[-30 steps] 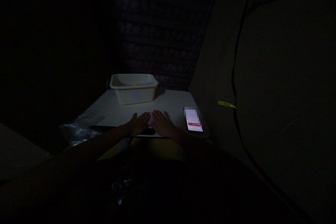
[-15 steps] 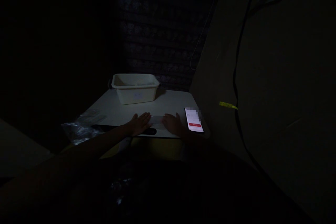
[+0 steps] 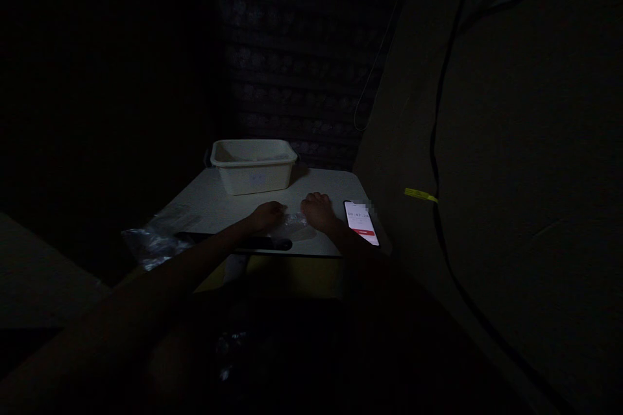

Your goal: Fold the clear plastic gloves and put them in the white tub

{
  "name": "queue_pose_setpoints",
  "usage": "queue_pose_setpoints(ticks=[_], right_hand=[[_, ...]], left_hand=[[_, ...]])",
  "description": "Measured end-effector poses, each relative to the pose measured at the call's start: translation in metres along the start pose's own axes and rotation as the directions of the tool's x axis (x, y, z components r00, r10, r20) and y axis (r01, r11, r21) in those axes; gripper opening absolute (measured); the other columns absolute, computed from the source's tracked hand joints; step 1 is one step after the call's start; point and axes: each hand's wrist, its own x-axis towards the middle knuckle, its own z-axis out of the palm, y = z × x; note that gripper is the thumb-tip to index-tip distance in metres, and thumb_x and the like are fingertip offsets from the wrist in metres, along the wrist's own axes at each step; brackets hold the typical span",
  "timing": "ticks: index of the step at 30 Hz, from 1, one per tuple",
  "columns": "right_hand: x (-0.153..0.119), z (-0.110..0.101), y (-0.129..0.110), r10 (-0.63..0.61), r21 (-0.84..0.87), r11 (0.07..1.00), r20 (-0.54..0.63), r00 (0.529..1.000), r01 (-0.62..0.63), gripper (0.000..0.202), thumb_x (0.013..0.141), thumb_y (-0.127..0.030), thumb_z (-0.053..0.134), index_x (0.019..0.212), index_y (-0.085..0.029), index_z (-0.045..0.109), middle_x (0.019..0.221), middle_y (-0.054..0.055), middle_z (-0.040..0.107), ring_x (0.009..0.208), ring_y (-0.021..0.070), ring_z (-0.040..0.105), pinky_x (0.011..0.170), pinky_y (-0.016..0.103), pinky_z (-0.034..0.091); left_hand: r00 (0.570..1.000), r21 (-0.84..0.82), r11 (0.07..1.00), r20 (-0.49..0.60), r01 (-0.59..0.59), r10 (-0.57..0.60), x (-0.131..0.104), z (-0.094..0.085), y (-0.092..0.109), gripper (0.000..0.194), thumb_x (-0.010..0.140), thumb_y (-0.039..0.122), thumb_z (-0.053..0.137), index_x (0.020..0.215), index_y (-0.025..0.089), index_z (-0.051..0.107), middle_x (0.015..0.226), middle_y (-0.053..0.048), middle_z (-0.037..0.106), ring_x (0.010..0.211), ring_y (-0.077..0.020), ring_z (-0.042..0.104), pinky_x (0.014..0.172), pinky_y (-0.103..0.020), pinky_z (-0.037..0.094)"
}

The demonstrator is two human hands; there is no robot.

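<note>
A small, clear plastic bag (image 3: 296, 228) lies on the white table between my hands, near the front edge. My left hand (image 3: 268, 214) has its fingers closed at the bag's left far corner. Opposite it, my right hand (image 3: 318, 211) is curled at the bag's right far side, knuckles up. Both hands seem to pinch the bag, though the fingertips are mostly hidden in the dim light. A long dark object with a rounded, holed end (image 3: 280, 244) lies along the front edge, partly under my left forearm.
A cream plastic tub (image 3: 256, 178) stands at the back left of the table (image 3: 321, 181). A lit phone (image 3: 361, 220) with a timer lies at the right edge. Crumpled clear plastic (image 3: 153, 246) lies at the front left. A dark cable (image 3: 435, 142) with a yellow tag hangs along the right wall.
My hands were spread flat beside the plastic; now their fingers are curled in at its far edge. The left hand has moved slightly right and away from me. The plastic looks more wrinkled.
</note>
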Motion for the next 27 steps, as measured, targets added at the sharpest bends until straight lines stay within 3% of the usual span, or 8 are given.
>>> queue_pose_setpoints(ticks=[5,8,11,14,16,19,23,27], right_hand=[[0.001,-0.022,-0.010,-0.123,0.130,0.982,-0.128,0.984,0.140,0.019,0.076,-0.018,0.035,0.083,-0.018,0.052,0.096,0.008,0.050,0.097,0.0205,0.036,0.081,0.035,0.025],[0.007,-0.025,-0.012,0.133,0.501,0.866,-0.223,0.966,-0.003,0.026,0.075,-0.022,0.036,0.099,-0.017,0.044,0.105,0.008,0.045,0.100,0.0179,0.036,0.083,0.032,0.027],[0.011,-0.020,-0.006,0.465,0.914,0.344,0.033,0.885,-0.215,0.037,0.072,-0.029,0.040,0.107,-0.017,0.035,0.106,0.008,0.045,0.094,0.0154,0.043,0.077,0.029,0.034],[0.009,-0.017,0.000,0.223,0.893,-0.222,0.437,0.871,-0.391,0.033,0.072,-0.040,0.036,0.093,-0.016,0.044,0.083,0.005,0.054,0.073,0.0133,0.052,0.066,0.028,0.040],[0.005,-0.018,-0.002,-0.010,0.798,-0.374,0.506,0.863,-0.472,0.032,0.071,-0.043,0.036,0.082,-0.015,0.049,0.069,0.003,0.054,0.061,0.0118,0.053,0.060,0.028,0.042],[0.000,-0.023,-0.010,-0.079,0.797,-0.381,0.478,0.875,-0.469,0.018,0.065,-0.031,0.051,0.073,-0.015,0.051,0.058,-0.001,0.054,0.051,0.0093,0.051,0.054,0.025,0.042],[0.000,-0.021,-0.017,0.023,0.869,-0.276,0.434,0.901,-0.411,0.007,0.059,-0.017,0.056,0.064,-0.014,0.052,0.049,-0.004,0.051,0.042,0.0065,0.047,0.043,0.019,0.036],[0.003,-0.010,-0.012,0.089,0.881,-0.304,0.406,0.910,-0.364,0.007,0.055,-0.012,0.056,0.057,-0.014,0.049,0.042,-0.006,0.047,0.038,0.0050,0.042,0.040,0.018,0.032]], left_hand=[[0.981,-0.034,0.990,0.140,0.140,-0.135,-0.003,-0.005,0.007,0.004,0.048,0.011,0.059,0.046,0.014,0.057,0.036,0.004,0.049,0.035,-0.0076,0.040,0.036,-0.018,0.029],[0.970,-0.154,0.967,0.162,0.205,-0.179,-0.007,-0.008,0.009,0.004,0.051,0.011,0.057,0.047,0.013,0.057,0.037,0.002,0.051,0.035,-0.0084,0.043,0.037,-0.018,0.033],[0.985,-0.387,0.908,0.124,0.161,-0.122,-0.008,-0.011,0.011,0.002,0.053,0.012,0.056,0.054,0.012,0.057,0.047,-0.001,0.056,0.042,-0.0110,0.051,0.045,-0.021,0.039],[0.995,-0.550,0.829,0.062,0.098,-0.077,-0.006,-0.011,0.014,0.011,0.051,0.008,0.056,0.062,0.010,0.057,0.052,-0.002,0.058,0.048,-0.0121,0.054,0.052,-0.023,0.042],[0.997,-0.590,0.804,0.025,0.077,-0.077,-0.006,-0.009,0.017,0.016,0.048,0.005,0.056,0.064,0.010,0.057,0.054,-0.002,0.059,0.050,-0.0126,0.055,0.053,-0.024,0.043],[0.997,-0.599,0.798,0.001,0.067,-0.083,-0.008,-0.003,0.022,0.020,0.045,0.003,0.057,0.064,0.009,0.056,0.054,-0.002,0.059,0.050,-0.0129,0.055,0.053,-0.024,0.043],[0.995,-0.584,0.807,0.016,0.090,-0.099,-0.011,0.001,0.024,0.020,0.044,0.003,0.057,0.063,0.009,0.056,0.053,-0.002,0.059,0.048,-0.0116,0.053,0.051,-0.022,0.042],[0.992,-0.555,0.824,0.003,0.108,-0.128,-0.011,0.001,0.021,0.011,0.046,0.006,0.056,0.056,0.010,0.054,0.049,-0.001,0.056,0.045,-0.0092,0.051,0.048,-0.020,0.040]])
